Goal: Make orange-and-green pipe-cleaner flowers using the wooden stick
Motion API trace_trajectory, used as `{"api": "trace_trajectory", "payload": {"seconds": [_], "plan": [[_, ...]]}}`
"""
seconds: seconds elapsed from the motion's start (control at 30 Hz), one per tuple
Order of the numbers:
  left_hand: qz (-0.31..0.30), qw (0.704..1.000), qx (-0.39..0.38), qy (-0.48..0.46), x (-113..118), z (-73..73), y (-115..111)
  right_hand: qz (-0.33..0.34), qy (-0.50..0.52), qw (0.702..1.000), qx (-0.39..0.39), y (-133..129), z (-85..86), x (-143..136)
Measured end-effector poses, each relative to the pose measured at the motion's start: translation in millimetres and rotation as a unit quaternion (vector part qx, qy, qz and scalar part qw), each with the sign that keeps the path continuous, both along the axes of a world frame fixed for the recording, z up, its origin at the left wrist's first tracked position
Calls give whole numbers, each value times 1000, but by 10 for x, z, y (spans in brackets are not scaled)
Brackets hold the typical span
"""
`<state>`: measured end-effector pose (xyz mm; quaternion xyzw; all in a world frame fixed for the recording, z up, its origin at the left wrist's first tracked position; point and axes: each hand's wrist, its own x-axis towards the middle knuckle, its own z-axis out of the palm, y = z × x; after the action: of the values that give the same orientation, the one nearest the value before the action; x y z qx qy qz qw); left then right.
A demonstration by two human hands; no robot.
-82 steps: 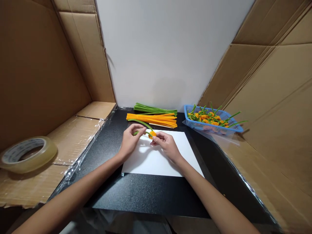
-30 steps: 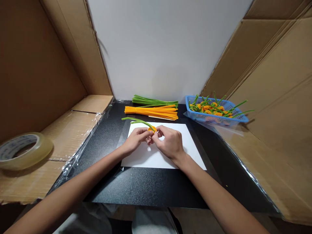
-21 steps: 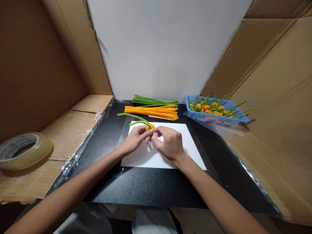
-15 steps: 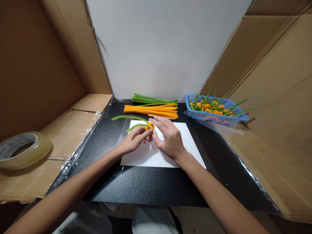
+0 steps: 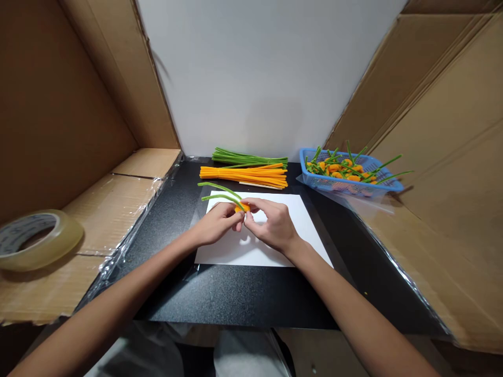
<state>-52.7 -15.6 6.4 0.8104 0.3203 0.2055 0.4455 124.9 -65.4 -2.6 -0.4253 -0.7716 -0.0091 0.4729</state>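
Note:
Above a white sheet of paper (image 5: 271, 251), both hands meet at a small orange pipe-cleaner piece (image 5: 242, 208). Two green pipe-cleaner ends (image 5: 220, 197) stick out of it toward the upper left. My left hand (image 5: 220, 224) pinches the orange piece from the left, its fingers closed and partly hidden. My right hand (image 5: 273, 220) is closed too, with finger and thumb gripping the right side of the same piece. How the green strands join the orange part is covered by the fingers.
Behind the paper lie orange pipe cleaners (image 5: 243, 174), green pipe cleaners (image 5: 249, 158) and a thin pale stick (image 5: 260, 185). A blue basket (image 5: 349, 186) of orange-and-green pieces stands at right. A tape roll (image 5: 65, 238) rests on cardboard at left.
My right hand's raised, extended fingers have come down and curled onto the orange piece. The upper green end has swung right and nearer the lower one.

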Motion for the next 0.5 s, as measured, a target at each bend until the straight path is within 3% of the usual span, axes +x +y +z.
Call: {"api": "trace_trajectory", "payload": {"seconds": [0.3, 0.5], "plan": [[41, 995, 71, 65, 0, 36, -48, 8, -9, 999, -29, 3, -18, 10], [48, 994, 73, 66, 6, 21, -44, 12, -18, 998, -60, 2, -21, 20]]}}
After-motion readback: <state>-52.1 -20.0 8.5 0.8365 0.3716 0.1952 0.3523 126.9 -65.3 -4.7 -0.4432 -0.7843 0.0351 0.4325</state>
